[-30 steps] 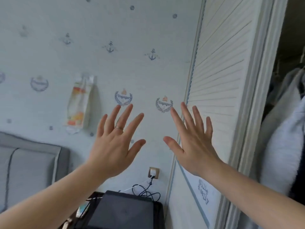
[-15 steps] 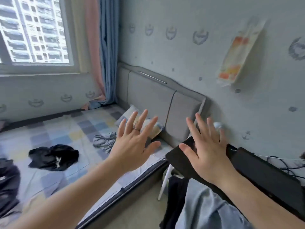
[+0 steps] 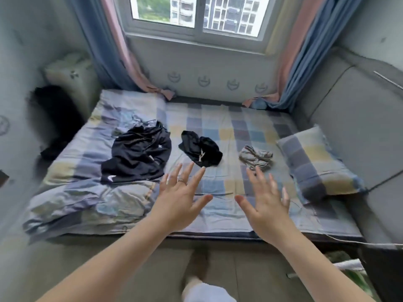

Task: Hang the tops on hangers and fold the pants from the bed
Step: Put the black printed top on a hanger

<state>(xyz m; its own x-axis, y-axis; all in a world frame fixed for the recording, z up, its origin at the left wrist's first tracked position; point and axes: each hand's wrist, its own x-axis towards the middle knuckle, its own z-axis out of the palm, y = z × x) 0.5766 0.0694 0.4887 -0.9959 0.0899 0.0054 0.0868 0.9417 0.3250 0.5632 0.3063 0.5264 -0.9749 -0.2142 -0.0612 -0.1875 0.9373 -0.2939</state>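
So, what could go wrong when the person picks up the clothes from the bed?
The large black garment lies crumpled and may be several pieces tangled, so lifting it could drag another along. The small black garment and the grey garment are bunched up; top or pants is hard to tell, so one might be sorted wrongly.

Home bedroom: bed (image 3: 218,131), curtained window (image 3: 196,16)

Checked bed (image 3: 218,118): black top (image 3: 137,153), black garment (image 3: 199,149), grey garment (image 3: 256,159), pillow (image 3: 316,164).
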